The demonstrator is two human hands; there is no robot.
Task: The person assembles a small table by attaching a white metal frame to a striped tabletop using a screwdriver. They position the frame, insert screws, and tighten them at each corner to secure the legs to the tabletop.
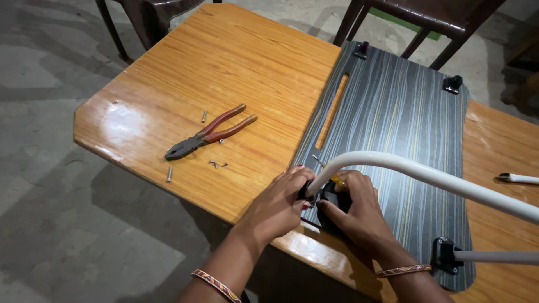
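Note:
A dark striped board (393,129) lies on a wooden table (224,67). A white curved tube (426,177) arcs over the board and runs down into a black bracket (328,196) at the board's near left corner. My left hand (278,205) presses against that bracket and the tube end. My right hand (356,210) grips the bracket from the other side, with a yellow-handled tool (338,180) showing just above its fingers. Another black bracket (443,255) at the near right corner holds the tube's other end.
Red-handled pliers (210,133) lie on the table left of the board, with loose screws (218,164) scattered around them. Black brackets (452,84) sit at the board's far corners. Dark chairs (432,17) stand behind the table. A white rod (519,178) lies at right.

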